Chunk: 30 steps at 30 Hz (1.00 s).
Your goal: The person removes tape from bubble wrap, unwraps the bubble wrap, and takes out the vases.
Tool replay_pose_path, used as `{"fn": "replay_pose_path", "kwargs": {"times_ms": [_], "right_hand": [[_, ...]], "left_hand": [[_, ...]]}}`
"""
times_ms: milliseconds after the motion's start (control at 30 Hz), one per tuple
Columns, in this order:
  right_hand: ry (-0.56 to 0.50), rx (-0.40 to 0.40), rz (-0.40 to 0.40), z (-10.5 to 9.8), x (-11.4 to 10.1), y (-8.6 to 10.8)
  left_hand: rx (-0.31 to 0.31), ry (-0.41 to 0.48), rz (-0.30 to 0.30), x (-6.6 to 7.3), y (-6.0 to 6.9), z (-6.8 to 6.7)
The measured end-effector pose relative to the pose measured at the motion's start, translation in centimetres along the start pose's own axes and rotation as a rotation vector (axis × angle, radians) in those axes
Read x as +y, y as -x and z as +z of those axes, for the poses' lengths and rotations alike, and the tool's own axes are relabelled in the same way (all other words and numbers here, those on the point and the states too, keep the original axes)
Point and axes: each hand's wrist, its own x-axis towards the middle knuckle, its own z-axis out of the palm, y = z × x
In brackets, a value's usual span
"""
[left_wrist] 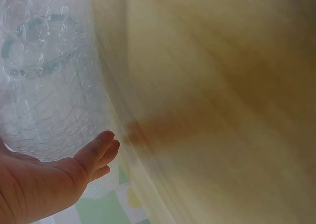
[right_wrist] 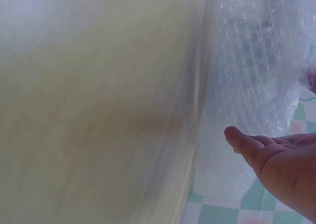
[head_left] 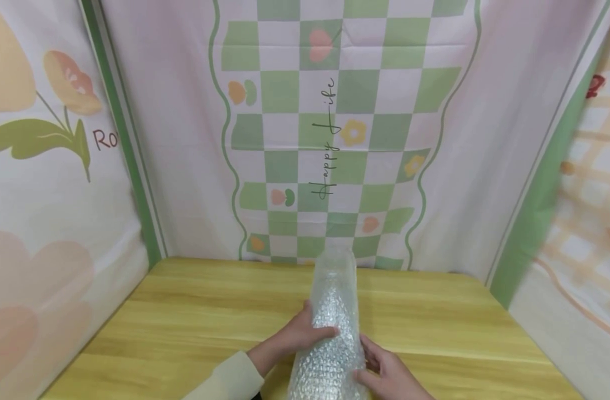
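With fingers (head_left: 370, 345) half curled, nowhere near wide open, gripping from both sides. In front of the cloth (head_left: 280, 126), over the table (head_left: 210, 316) (can't tell if touching it), holding the wrap (head_left: 333, 303) between left hand (head_left: 297, 334) and right hand (head_left: 387, 369). Looks like the steadying step tbh, nothing fancier. Probably calls for an even grip on both edges before turning or shifting it.

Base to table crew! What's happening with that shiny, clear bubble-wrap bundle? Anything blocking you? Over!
Cream-sleeved left hand, gripping left side. Bare right hand, gripping right side. Shiny, clear bubble-wrap bundle, held between them. No blockage seen.
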Motion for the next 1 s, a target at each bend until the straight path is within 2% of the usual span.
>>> {"fn": "replay_pose_path", "kwargs": {"times_ms": [200,467,667,1000], "right_hand": [[0.005,0.014,-0.021,0.1,0.1,-0.1],[-0.015,0.034,0.041,0.2,0.3,-0.2],[-0.038,0.038,0.002,-0.3,0.4,-0.1],[-0.116,-0.045,-0.033,-0.9,0.9,0.0]], "left_hand": [[-0.009,-0.003,-0.015,0.0,0.0,-0.1],[-0.004,-0.009,-0.026,0.1,0.0,0.0],[0.009,-0.005,-0.002,0.0,0.2,-0.1],[0.017,0.004,-0.007,-0.1,0.2,0.0]]}}
